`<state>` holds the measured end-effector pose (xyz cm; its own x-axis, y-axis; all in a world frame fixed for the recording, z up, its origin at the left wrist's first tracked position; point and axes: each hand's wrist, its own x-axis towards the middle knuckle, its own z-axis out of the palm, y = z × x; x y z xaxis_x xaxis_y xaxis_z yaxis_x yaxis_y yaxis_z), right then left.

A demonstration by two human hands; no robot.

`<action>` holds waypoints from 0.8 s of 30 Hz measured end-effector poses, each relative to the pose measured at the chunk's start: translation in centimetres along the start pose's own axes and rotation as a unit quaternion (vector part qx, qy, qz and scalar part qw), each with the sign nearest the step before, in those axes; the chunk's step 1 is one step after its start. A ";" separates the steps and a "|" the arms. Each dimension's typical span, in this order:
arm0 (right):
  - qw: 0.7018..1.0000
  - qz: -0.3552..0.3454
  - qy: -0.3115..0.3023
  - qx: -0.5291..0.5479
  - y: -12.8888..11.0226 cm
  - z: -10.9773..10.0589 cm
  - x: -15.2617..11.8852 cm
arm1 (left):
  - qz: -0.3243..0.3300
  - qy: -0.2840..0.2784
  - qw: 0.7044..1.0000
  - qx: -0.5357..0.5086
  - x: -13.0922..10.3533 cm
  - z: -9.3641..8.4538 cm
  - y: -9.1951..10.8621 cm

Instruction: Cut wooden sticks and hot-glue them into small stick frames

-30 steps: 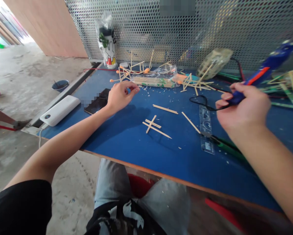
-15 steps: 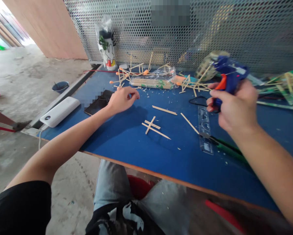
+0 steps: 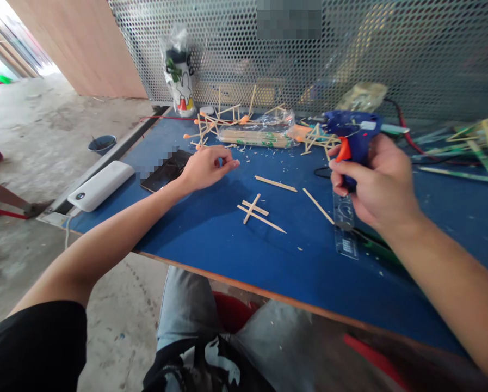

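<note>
Grey concrete floor (image 3: 117, 316) — blue tabletop (image 3: 211, 239) above — and perforated metal panel (image 3: 227, 49) (greyish) behind.

Blue hot glue gun (image 3: 352, 126) swung left with my right hand (image 3: 380, 182). First it reached off to the upper right; now it's closer to mid-table, nozzle (image 3: 317, 118) pointing left. My right fingers now block the top end of the clear stencil ruler (image 3: 345, 239). Left hand (image 3: 207, 167) nudged slightly right.
</note>
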<state>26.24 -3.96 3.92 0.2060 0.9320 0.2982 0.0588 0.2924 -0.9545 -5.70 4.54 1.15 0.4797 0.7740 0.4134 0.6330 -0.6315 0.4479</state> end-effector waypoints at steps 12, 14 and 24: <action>0.999 0.033 -0.006 0.011 0.2 -0.4 0.3 | 0.029 0.057 0.998 -0.027 -0.2 0.1 0.2; 0.999 0.041 -0.005 0.010 0.2 -0.4 0.3 | 0.029 0.062 0.997 -0.026 -0.2 0.1 0.2; 0.999 0.037 -0.014 0.003 0.3 -0.4 0.2 | 0.029 0.030 0.999 -0.025 -0.1 0.0 0.1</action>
<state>26.65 -3.75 3.72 0.1822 0.9569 0.2263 0.0378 0.2232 -0.9740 -5.66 4.38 1.16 0.4773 0.7324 0.4856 0.5732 -0.6783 0.4597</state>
